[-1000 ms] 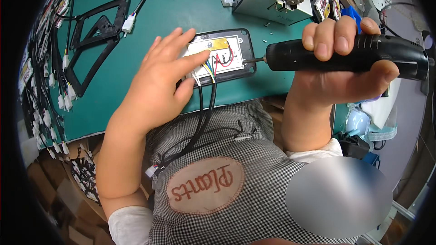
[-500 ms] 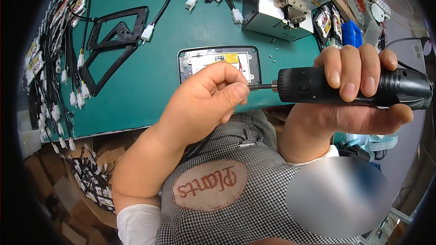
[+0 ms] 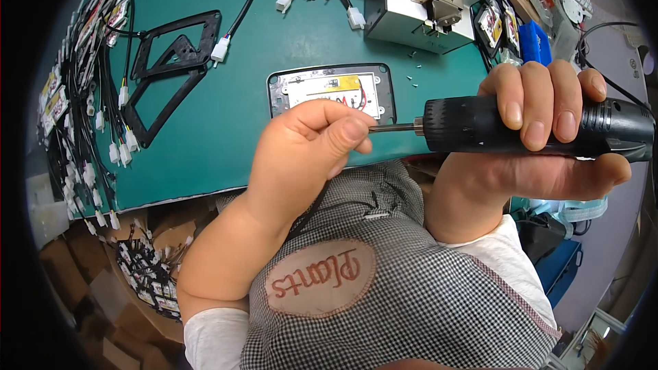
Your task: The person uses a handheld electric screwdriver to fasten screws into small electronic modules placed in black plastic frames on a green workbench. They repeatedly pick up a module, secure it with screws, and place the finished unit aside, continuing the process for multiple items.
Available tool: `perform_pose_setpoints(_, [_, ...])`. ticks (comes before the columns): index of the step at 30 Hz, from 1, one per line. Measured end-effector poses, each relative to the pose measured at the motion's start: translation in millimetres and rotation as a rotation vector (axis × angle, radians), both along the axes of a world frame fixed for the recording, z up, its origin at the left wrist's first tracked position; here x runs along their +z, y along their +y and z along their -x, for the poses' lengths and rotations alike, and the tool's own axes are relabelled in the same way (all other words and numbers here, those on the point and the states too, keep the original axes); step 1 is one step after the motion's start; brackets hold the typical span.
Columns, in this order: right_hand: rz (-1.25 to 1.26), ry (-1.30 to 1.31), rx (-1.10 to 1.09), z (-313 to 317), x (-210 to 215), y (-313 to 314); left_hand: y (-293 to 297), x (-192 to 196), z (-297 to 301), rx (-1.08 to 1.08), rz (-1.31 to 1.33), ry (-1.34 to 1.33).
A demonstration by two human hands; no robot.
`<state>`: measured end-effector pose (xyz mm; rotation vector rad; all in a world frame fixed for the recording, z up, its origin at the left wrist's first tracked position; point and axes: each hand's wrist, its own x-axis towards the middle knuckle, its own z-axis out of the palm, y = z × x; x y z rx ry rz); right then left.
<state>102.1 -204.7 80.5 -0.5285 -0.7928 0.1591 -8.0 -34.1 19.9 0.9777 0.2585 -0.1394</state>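
Note:
My right hand [image 3: 548,123] is wrapped round a black electric screwdriver [image 3: 459,125], held level with its bit pointing left. With thumb and forefinger, my left hand [image 3: 315,137] pinches the tip of the metal screwdriver bit [image 3: 394,127]; whether a screw sits there is hidden by the fingers. Behind the left hand, a black rectangular housing [image 3: 388,89] lies on the green mat, holding a white board with a yellow-wrapped part and red wires. My fingers cover its lower part.
Several small screws [image 3: 413,82] lie right of the housing, below a grey-white boxy machine [image 3: 404,17]. Two black frames [image 3: 140,120] overlap at the left. Bundled black cables with white connectors [image 3: 127,140] hang over the left edge of the green mat [image 3: 205,171]. A blue bin [image 3: 533,42] stands at right.
Both hands and the screwdriver keep nearly the same pose. My left fingers still pinch the bit, having shifted slightly, and a little more of the board and its red wires shows.

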Motion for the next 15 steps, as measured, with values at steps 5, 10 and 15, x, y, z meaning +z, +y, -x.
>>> perform_pose_setpoints(5, [0.021, -0.024, 0.015, 1, 3, 0, -8, 4, 2, -0.008, 0.019, 0.01])
perform_pose_setpoints(10, [0.028, -0.047, 0.014, 2, 6, -3, -6, 9, 0, -0.149, 0.052, 0.022])
perform_pose_setpoints(15, [0.064, -0.054, 0.065, 0, 0, -4, -6, 12, 4, -0.112, -0.557, -0.197])
